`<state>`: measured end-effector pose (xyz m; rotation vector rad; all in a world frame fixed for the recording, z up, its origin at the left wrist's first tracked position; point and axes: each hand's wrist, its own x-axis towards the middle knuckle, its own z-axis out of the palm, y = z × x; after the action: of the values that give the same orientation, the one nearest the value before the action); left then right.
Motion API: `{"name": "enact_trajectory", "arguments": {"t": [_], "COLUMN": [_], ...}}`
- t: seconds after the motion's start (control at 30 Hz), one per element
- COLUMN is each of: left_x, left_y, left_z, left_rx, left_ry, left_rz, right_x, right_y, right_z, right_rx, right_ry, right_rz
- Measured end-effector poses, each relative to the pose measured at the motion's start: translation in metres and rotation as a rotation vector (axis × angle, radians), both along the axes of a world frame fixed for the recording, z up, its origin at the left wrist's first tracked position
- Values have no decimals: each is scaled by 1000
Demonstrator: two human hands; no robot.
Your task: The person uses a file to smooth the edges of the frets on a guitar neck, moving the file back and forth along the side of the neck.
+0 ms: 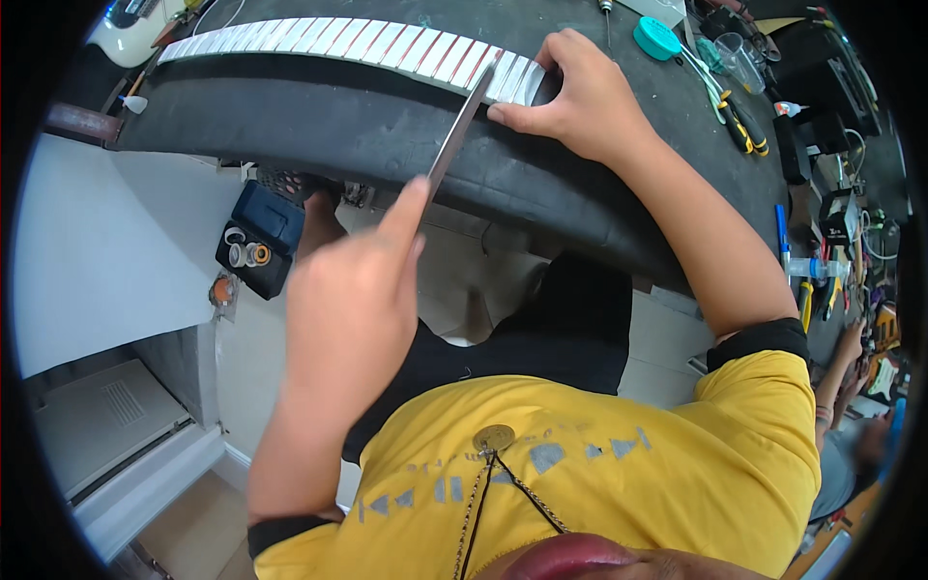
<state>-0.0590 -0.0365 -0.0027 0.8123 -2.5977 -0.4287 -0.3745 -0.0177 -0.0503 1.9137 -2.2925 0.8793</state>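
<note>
A long guitar neck (319,37) with white masking strips between reddish lines across it lies along the dark padded bench (290,116). My left hand (353,285), in the lower middle of the view, is closed on a long thin metal file (452,135), its index finger stretched along the tool, whose tip lies over the strips near the right end of the neck. My right hand (585,106) grips that right end, thumb on the near edge and fingers over the far side.
A turquoise container (654,37), yellow-and-black pliers (737,124), pens and small tools crowd the bench's right. Below left, an open black box (253,242) holds rings or rolls beside a white panel (126,232). Another person's arm (839,367) shows at far right.
</note>
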Motion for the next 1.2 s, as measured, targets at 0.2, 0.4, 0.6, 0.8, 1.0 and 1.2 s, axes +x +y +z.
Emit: {"name": "enact_trajectory", "arguments": {"t": [0.2, 0.4, 0.6, 0.8, 1.0, 1.2], "left_x": [-101, -21, -24, -120, -9, -40], "left_y": [-72, -2, -10, -77, 0, -17], "left_z": [-14, 5, 7, -4, 5, 11], "left_rx": [-196, -30, 7, -185, 7, 8], "left_ry": [-35, -39, -39, -44, -70, -58], "left_rz": [-19, 42, 17, 2, 40, 24], "right_x": [6, 2, 2, 4, -1, -1], "right_y": [-12, 1, 4, -10, 0, 2], "right_z": [-1, 4, -2, -4, -2, 1], "right_rx": [-7, 18, -11, -53, -12, -20], "right_ry": [-3, -4, 5, 38, 26, 29], "right_rz": [27, -9, -6, 30, -7, -9]}}
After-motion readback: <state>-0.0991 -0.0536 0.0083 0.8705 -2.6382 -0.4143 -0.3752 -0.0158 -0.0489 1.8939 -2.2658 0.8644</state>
